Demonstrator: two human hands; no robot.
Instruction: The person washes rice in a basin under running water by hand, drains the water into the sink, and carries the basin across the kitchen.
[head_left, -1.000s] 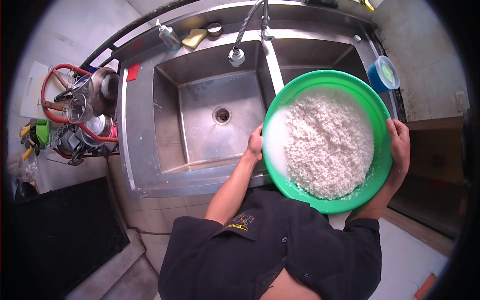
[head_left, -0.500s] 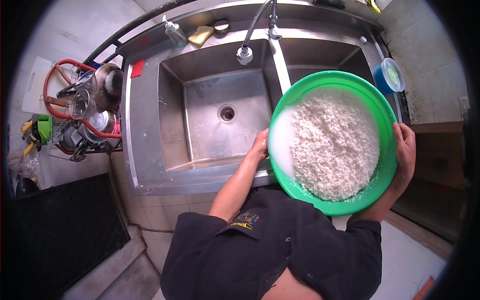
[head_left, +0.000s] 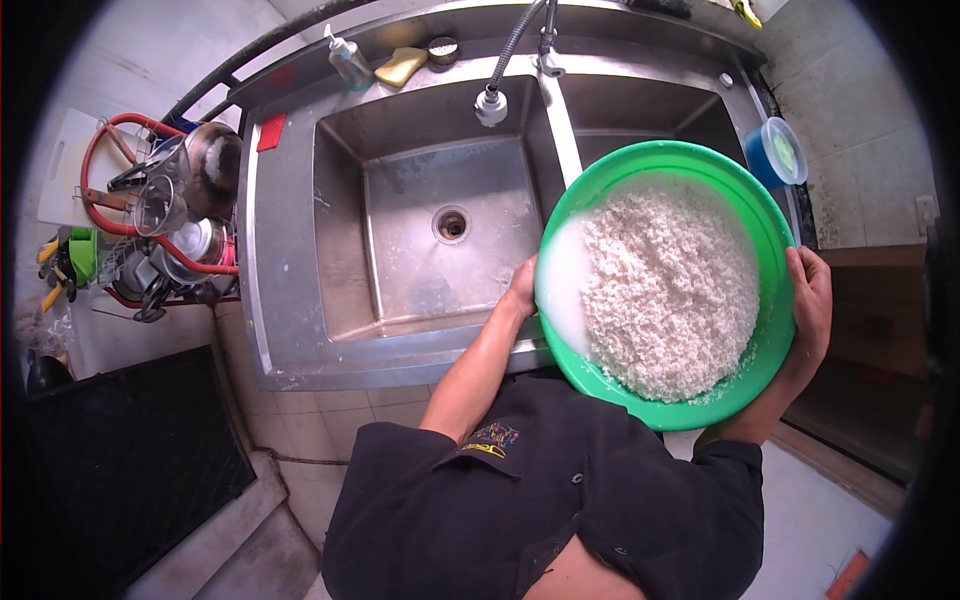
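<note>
A large green basin [head_left: 640, 155] is held tilted over the right part of the steel sink unit. In it lies a heap of white grains [head_left: 670, 290], with cloudy white liquid [head_left: 566, 285] pooled at the left side. My left hand [head_left: 523, 287] grips the basin's left rim, its fingers partly hidden behind it. On the right rim my right hand [head_left: 810, 300] is closed, fingers at the edge and palm against the outer wall.
The large sink bowl [head_left: 450, 180] lies left of the basin, under a hose faucet [head_left: 491, 105]. Behind it stand a soap bottle [head_left: 348, 65] and a yellow sponge [head_left: 401, 67]. A blue tub [head_left: 775, 152] is at right, a dish rack [head_left: 125, 230] at left.
The basin and both hands have shifted slightly to the right in view since the earliest frame. The grip on the rim is the same, and the liquid still pools at the left.
</note>
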